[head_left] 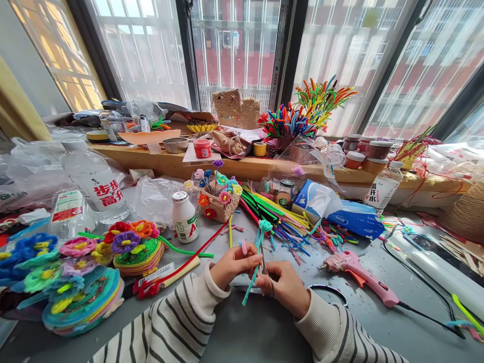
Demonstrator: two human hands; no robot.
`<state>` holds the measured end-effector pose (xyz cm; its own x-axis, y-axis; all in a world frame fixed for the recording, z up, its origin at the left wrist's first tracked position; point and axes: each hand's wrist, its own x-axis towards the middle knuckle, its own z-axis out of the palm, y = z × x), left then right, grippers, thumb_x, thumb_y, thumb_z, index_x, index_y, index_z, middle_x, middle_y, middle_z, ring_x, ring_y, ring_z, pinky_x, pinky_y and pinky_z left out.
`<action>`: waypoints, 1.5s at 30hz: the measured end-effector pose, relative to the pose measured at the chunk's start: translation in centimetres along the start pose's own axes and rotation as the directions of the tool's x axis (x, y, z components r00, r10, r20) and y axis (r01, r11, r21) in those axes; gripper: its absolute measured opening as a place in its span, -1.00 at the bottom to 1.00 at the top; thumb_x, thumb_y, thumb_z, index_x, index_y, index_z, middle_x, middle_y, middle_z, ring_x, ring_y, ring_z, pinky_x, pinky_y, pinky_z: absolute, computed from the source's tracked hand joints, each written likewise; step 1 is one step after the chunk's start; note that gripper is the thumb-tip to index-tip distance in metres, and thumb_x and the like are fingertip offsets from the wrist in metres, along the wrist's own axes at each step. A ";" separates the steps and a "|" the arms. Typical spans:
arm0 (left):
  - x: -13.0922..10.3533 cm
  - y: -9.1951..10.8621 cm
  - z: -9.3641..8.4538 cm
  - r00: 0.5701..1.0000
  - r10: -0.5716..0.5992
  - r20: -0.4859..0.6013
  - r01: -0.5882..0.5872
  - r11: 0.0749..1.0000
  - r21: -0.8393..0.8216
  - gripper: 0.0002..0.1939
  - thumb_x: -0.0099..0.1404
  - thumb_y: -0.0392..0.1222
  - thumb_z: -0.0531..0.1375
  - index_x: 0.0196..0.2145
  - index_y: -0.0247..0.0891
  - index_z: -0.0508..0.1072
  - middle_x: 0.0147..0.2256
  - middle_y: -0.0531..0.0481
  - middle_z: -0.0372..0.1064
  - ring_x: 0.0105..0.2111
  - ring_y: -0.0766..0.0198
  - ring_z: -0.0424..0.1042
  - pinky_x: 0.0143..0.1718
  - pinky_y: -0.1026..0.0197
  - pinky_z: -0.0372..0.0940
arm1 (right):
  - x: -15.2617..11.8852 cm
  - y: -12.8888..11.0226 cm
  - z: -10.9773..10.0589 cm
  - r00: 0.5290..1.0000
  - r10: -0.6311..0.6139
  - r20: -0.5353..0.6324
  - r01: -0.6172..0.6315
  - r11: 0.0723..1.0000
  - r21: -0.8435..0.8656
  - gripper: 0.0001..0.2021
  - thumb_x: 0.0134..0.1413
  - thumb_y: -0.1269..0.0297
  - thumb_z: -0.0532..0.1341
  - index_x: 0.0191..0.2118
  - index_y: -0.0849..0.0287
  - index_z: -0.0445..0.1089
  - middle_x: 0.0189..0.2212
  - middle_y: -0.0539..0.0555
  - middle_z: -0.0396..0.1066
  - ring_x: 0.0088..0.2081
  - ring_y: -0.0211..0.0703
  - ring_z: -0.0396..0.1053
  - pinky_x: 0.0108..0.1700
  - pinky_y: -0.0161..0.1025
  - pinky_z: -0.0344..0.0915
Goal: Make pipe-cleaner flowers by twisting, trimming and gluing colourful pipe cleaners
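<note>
Between my two hands stands a teal pipe-cleaner flower [265,226], its curled head at the top and its fuzzy stem slanting down to a loose end. My left hand [235,265] is closed, pinching the stem with thumb and fingers. My right hand [290,288] is closed close by on the stem's right, around a thin metal tool [263,264] that looks like small scissors; most of it is hidden by the fingers. Behind them, a basket of pipe-cleaner flowers [217,204] sits near a bundle of loose pipe cleaners [278,214].
A pink glue gun [361,275] lies to the right with its cord trailing. On the left are colourful flower pieces [81,297], a white bottle [185,218] and a large water bottle [96,184]. A wooden ledge [159,165] holding jars and craft supplies runs below the windows.
</note>
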<state>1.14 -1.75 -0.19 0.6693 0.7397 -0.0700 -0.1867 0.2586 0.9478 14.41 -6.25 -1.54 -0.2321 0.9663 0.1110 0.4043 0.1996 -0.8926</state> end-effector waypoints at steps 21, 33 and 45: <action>-0.1 0.4 0.2 0.996 -0.060 -0.062 0.058 0.998 -0.031 -0.74 -0.12 -0.17 0.20 -0.66 -0.33 0.16 -0.68 0.13 0.16 -0.68 0.51 0.12 -0.62 0.39 0.00 | 0.4 1.0 0.3 0.995 0.039 -0.096 -0.036 0.999 0.034 -0.49 -0.40 -0.16 0.09 -0.84 0.21 -0.04 -0.87 -0.11 -0.07 -0.74 -0.42 -0.06 -0.69 -0.42 -0.11; -0.1 0.4 0.3 0.996 -0.084 -0.012 0.084 0.996 -0.009 -0.74 -0.13 -0.16 0.20 -0.66 -0.34 0.18 -0.70 0.15 0.11 -0.69 0.52 0.08 -0.64 0.38 -0.06 | 0.3 0.6 0.0 0.998 0.028 -0.055 -0.026 0.999 0.041 -0.48 -0.37 -0.20 0.03 -0.82 0.23 0.04 -0.84 -0.09 -0.02 -0.72 -0.42 -0.03 -0.68 -0.41 -0.10; 0.0 0.1 0.1 0.998 -0.055 0.023 0.055 0.998 -0.012 -0.73 -0.12 -0.15 0.19 -0.66 -0.31 0.14 -0.71 0.16 0.07 -0.69 0.51 0.06 -0.65 0.36 -0.05 | 0.3 0.4 -0.1 1.000 0.002 -0.024 -0.001 0.999 0.047 -0.47 -0.31 -0.19 -0.02 -0.79 0.26 0.13 -0.82 -0.07 0.03 -0.70 -0.41 0.00 -0.66 -0.42 -0.06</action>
<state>1.16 -1.81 -0.03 0.6947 0.7102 -0.1145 -0.1585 0.3064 0.9386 14.62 -5.88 -1.80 -0.2095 0.9705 0.1194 0.3623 0.1905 -0.9124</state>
